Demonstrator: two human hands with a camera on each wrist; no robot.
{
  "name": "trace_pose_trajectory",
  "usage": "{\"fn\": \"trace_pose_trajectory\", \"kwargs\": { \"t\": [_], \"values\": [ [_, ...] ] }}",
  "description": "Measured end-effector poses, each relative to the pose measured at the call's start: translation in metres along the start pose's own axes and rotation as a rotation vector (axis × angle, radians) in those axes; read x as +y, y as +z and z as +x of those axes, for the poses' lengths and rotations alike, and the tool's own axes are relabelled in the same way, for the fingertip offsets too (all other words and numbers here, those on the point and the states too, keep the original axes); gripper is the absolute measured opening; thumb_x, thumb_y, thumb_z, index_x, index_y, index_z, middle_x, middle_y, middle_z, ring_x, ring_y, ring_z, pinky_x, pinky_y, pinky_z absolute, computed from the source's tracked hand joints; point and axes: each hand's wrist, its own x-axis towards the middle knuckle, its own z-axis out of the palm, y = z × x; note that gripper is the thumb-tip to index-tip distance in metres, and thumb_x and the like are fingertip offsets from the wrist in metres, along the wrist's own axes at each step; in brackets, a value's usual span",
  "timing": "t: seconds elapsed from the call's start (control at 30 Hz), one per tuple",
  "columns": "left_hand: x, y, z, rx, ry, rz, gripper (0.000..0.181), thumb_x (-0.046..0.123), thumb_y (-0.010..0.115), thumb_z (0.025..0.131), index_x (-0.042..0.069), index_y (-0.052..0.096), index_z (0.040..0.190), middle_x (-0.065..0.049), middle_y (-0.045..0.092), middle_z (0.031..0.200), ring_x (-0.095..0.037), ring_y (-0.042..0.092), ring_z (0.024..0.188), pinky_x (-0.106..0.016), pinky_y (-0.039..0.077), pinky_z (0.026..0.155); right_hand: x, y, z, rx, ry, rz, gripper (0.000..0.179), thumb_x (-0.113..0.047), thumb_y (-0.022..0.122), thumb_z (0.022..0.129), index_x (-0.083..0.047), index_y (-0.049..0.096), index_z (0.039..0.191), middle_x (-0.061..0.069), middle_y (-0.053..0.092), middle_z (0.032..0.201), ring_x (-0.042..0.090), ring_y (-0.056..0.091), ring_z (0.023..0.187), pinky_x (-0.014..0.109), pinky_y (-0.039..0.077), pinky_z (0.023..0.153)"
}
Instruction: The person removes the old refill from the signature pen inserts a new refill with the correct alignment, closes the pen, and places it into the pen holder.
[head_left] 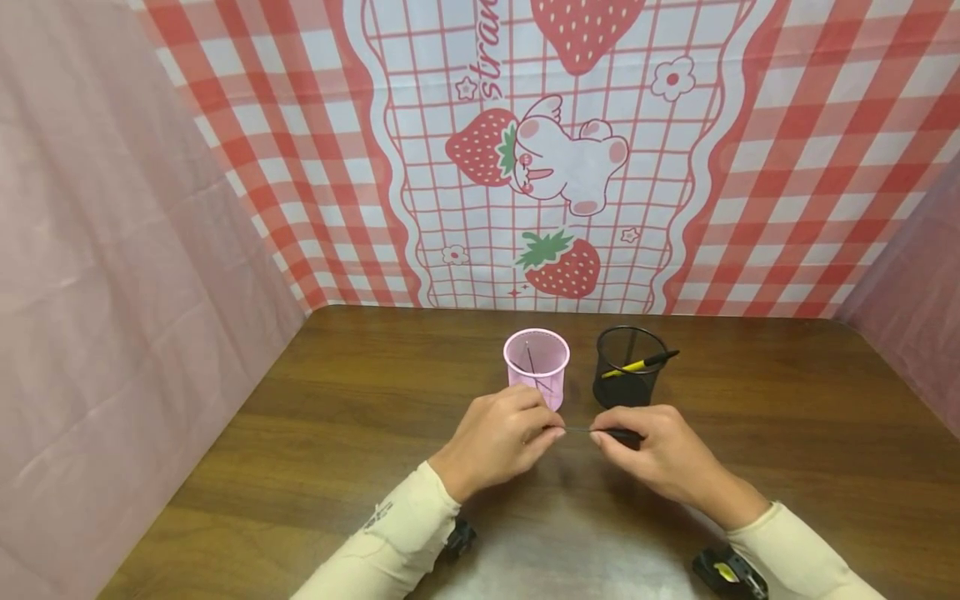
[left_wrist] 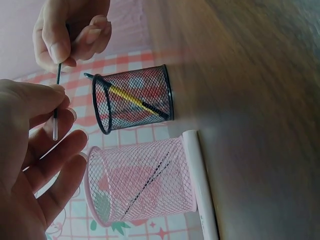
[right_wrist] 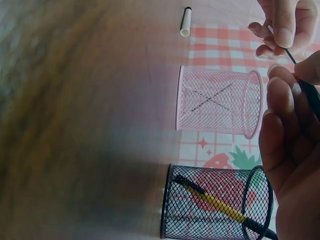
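Between thumb and fingertips, my left hand (head_left: pixel 498 437) pinches a thin pen refill (left_wrist: pixel 55 125), dark with a clear end. My right hand (head_left: pixel 667 454) grips a black pen barrel (right_wrist: pixel 308 95), and the refill runs in a line from the left fingertips to the right. Whether the refill's far end sits inside the barrel is hidden by the fingers. Just beyond the left hand stands a pink mesh cup (head_left: pixel 537 367) with crossed thin dark refills (right_wrist: pixel 212 100) inside. Beyond the right hand, a black mesh cup (head_left: pixel 626 392) holds a yellow and black pen (head_left: pixel 637 365).
A white tube (left_wrist: pixel 200 185) lies on the wooden table (head_left: pixel 300 450) beside the pink cup. Strawberry-printed cloth (head_left: pixel 562 167) hangs behind the table, with pink cloth (head_left: pixel 150 292) at the sides. Black wrist devices (head_left: pixel 727 573) sit below the sleeves.
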Motion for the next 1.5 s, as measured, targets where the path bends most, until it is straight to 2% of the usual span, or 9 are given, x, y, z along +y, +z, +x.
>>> {"fn": "trace_pose_trajectory", "kwargs": {
  "t": [0.27,0.5,0.77,1.07,1.5],
  "values": [
    [-0.006,-0.003,-0.002,-0.007,-0.011,0.008,0.006,0.026,0.077,0.089,0.020,0.078,0.090,0.010,0.065,0.088,-0.007,0.061,0.082,-0.022,0.051,0.069,0.001,-0.001,0.000,0.006,0.008,-0.008,0.025,-0.002,0.078,0.080,-0.022,0.073,0.093,-0.017,0.067,0.083,-0.002,0.057,0.066,0.016,0.047,0.058],
    [-0.010,-0.004,-0.004,-0.018,-0.016,0.010,0.006,0.026,0.076,0.090,0.020,0.077,0.090,0.011,0.065,0.088,-0.007,0.059,0.082,-0.022,0.050,0.068,0.003,-0.002,-0.001,0.013,0.005,-0.004,0.024,-0.001,0.077,0.080,-0.020,0.074,0.092,-0.017,0.066,0.082,-0.002,0.057,0.065,0.015,0.046,0.058],
    [-0.015,-0.006,-0.006,-0.019,-0.019,0.013,0.006,0.026,0.076,0.089,0.020,0.077,0.090,0.011,0.064,0.088,-0.006,0.058,0.082,-0.023,0.050,0.066,0.003,-0.004,-0.001,0.017,0.018,-0.023,0.027,0.000,0.078,0.080,-0.023,0.073,0.092,-0.018,0.067,0.084,-0.001,0.060,0.070,0.020,0.050,0.063],
    [-0.019,-0.008,-0.008,-0.028,-0.019,0.014,0.005,0.025,0.077,0.089,0.020,0.076,0.089,0.010,0.065,0.089,-0.006,0.059,0.082,-0.024,0.050,0.066,0.001,-0.006,0.001,0.034,0.033,-0.028,0.031,-0.001,0.079,0.080,-0.028,0.072,0.092,-0.019,0.067,0.084,-0.001,0.062,0.072,0.016,0.049,0.067],
    [-0.021,-0.007,-0.011,-0.060,-0.029,0.018,0.005,0.025,0.076,0.089,0.020,0.076,0.089,0.010,0.065,0.089,-0.007,0.059,0.082,-0.024,0.050,0.065,0.001,-0.007,0.000,0.048,0.053,-0.044,0.024,0.000,0.079,0.079,-0.021,0.073,0.089,-0.020,0.067,0.083,-0.001,0.060,0.069,0.016,0.048,0.065]
  ]
}}
